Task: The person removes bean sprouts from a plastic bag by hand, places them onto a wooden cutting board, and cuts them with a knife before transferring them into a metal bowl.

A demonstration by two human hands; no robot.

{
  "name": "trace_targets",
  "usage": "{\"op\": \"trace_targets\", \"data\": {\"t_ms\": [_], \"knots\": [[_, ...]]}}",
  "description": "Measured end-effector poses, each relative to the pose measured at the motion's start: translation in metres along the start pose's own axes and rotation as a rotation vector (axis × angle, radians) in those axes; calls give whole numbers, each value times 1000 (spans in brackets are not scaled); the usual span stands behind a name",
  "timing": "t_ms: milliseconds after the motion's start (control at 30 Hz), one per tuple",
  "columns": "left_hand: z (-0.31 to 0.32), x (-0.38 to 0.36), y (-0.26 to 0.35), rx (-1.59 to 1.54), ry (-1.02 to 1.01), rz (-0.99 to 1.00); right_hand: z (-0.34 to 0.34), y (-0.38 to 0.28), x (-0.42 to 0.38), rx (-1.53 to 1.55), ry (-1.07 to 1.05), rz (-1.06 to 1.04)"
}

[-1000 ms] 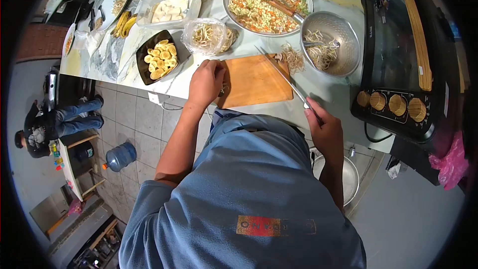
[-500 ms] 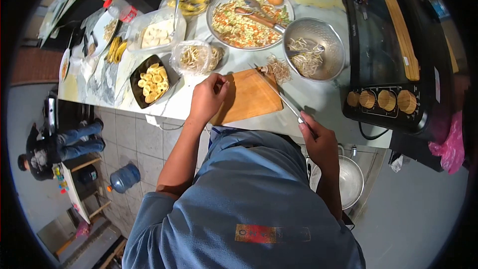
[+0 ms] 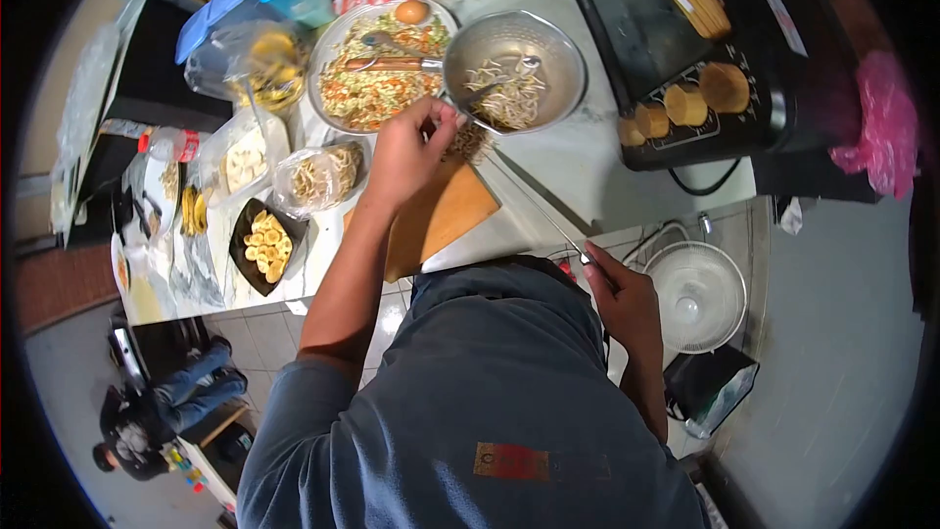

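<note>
My left hand has its thumb and fingers pinched together above the top of the wooden cutting board; what it holds, if anything, is too small to name. Beyond the fingertips is the metal bowl, with bean sprouts inside. My right hand grips the handle of a long knife, whose blade points up and left toward the board. Brown trimmings lie by the board's upper edge, partly behind my left hand. A plate of chopped vegetables holds an egg and a wooden-handled utensil.
A black oven stands at the right. A bag of sprouts, a dark bowl of sliced food and a tub of white pieces are at the left. A strainer sits lower right; a person is at lower left.
My left hand has moved from over the board's left side up toward the metal bowl. My right hand still holds the knife. The whole view has turned and shifted.
</note>
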State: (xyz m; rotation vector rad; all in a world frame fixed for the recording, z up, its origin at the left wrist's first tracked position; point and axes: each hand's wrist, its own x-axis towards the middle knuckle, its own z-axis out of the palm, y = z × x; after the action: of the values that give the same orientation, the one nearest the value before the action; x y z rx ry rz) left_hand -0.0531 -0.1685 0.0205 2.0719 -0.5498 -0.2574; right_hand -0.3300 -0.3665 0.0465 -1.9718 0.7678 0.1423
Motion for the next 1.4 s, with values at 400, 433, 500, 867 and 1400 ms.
{"op": "trace_targets", "data": {"t_ms": [400, 433, 500, 867, 1400], "knots": [[36, 53, 13, 147, -39, 141, -4, 15, -25, -13, 65, 48], [37, 55, 5, 106, -28, 176, -5, 14, -25, -14, 66, 49], [38, 55, 1, 63, -14, 209, -8, 10, -23, -38, 42, 75], [32, 57, 18, 304, -44, 292, -2, 15, -13, -30, 79, -74], [-5, 50, 13, 108, -6, 356, 0, -1, -1, -45, 22, -62]]}}
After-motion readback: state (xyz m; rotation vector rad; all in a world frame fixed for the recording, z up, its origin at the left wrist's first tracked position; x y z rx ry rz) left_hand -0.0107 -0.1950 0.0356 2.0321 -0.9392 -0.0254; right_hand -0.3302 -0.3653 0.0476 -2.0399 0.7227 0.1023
